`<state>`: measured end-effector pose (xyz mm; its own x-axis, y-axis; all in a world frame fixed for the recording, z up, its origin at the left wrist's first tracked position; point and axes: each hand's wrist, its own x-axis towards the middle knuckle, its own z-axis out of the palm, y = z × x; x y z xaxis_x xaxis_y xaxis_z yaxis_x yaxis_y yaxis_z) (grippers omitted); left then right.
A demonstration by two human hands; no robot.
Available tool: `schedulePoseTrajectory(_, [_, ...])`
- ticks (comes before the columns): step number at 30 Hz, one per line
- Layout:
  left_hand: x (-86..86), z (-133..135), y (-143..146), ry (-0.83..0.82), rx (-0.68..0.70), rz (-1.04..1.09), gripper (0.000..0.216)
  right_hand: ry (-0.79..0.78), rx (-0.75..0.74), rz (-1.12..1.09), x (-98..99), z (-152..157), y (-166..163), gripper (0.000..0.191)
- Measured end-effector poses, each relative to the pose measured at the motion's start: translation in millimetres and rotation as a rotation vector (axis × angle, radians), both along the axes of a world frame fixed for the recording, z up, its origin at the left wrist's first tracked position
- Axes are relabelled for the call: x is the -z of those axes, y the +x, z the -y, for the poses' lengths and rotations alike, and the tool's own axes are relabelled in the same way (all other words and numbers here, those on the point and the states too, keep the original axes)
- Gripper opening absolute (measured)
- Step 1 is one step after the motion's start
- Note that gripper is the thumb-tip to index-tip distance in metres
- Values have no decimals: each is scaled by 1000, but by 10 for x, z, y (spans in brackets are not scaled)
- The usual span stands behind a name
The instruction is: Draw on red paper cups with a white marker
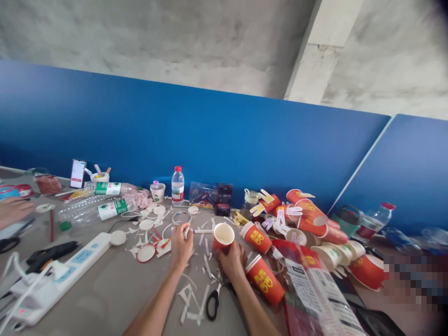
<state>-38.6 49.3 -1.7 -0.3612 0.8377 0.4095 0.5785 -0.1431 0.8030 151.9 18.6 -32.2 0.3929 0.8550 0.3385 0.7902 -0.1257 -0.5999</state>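
Observation:
My right hand [233, 259] is wrapped round a red paper cup [221, 243], which stands upright with its white open mouth facing up. To its left, my left hand [182, 242] pinches a slim white pen [203, 231] with dark purple parts, pointing toward the cup. Its fingertips are small and partly hidden. Black-handled scissors [213, 304] lie between my forearms among white paper strips [191, 298]. Right beside my right hand, two red cups with yellow lettering lie on their sides, one nearer [265, 282] and one farther [256, 238].
A white power strip [75, 275] and a black glue gun [51, 252] lie left. Plastic bottles [115, 208] and an upright water bottle [178, 186] are behind. Several cups pile up right, by a plastic wrapper [311, 289]. Another person's hand [14, 211] is far left.

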Motion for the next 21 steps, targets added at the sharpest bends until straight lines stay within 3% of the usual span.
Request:
schedulePoseTrajectory(5, [5, 37, -52, -194, -71, -219, 30, -75, -23, 42, -16, -10, 7, 39])
schedulePoseTrajectory(13, [27, 131, -55, -335, -12, -472, 38, -85, -47, 103, -2, 6, -29, 54])
schedulePoseTrajectory(18, [22, 93, -93, -301, -59, -504, 41, -47, -57, 104, -37, 25, -30, 51])
schedulePoseTrajectory(21, [62, 80, -51, -104, 12, -440, 34, -52, -52, 108, -56, 17, -22, 51])
